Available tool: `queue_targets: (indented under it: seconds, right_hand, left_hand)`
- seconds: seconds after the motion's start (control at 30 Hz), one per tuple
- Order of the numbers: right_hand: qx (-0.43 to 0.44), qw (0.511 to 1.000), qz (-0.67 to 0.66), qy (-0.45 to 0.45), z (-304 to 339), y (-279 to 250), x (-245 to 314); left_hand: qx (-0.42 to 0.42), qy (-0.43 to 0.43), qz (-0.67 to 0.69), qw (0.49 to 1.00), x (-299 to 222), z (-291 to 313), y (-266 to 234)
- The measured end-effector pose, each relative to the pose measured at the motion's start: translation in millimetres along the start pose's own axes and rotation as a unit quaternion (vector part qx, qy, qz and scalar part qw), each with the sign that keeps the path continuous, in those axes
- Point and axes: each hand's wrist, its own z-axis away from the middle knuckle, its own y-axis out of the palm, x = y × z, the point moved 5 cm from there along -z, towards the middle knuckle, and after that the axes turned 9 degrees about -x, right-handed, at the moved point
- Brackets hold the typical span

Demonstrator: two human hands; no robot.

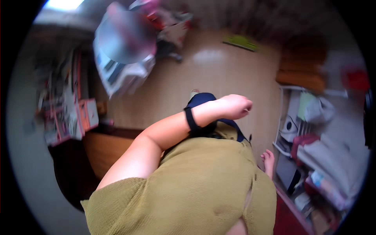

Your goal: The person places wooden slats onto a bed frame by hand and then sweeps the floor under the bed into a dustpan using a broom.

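Olive waffle-textured shirt [203, 180] fills the near side; left hand [237, 106] is balled above wood-grain floor [176, 86]; right hand [268, 159], loosely spread, hangs near the white tubular rack [278, 117] at right.

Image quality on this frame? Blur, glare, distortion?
Head view: upper area smeared, notably the round blue-grey thing; head view: soft glare on the wood-toned floor, blown-out bright patch at top left; head view: black fisheye surround; head view: olive shirt comparatively crisp, left hand slightly soft.
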Motion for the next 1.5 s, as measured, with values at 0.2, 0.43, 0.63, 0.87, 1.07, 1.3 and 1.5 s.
queue_targets:
  seconds: [0.2,0.43,0.63,0.87,1.07,1.3,1.5]
  right_hand:
    - [-0.067,0.992,-0.096,0.038,9,-36,-103]
    - [-0.266,0.935,-0.195,0.128,93,-68,-213]
    - [-0.491,0.658,-0.478,0.312,177,-62,-208]
    - [-0.446,0.606,-0.537,0.381,182,35,-165]
    - [-0.454,0.579,-0.527,0.424,192,127,-124]
    - [-0.506,0.522,-0.551,0.41,206,137,-156]
    - [-0.549,0.471,-0.552,0.415,256,114,-255]
  left_hand:
    - [0.111,0.084,-0.025,0.99,-46,-101,35]
    - [0.193,0.19,-0.047,0.961,-158,-279,91]
    - [0.351,0.276,-0.013,0.895,-249,-362,247]
    - [0.595,0.296,-0.07,0.744,-297,-312,398]
    - [0.701,0.332,-0.098,0.624,-311,-240,437]
    - [0.737,0.38,-0.129,0.543,-366,-140,505]
    - [0.752,0.418,-0.11,0.497,-431,-16,587]
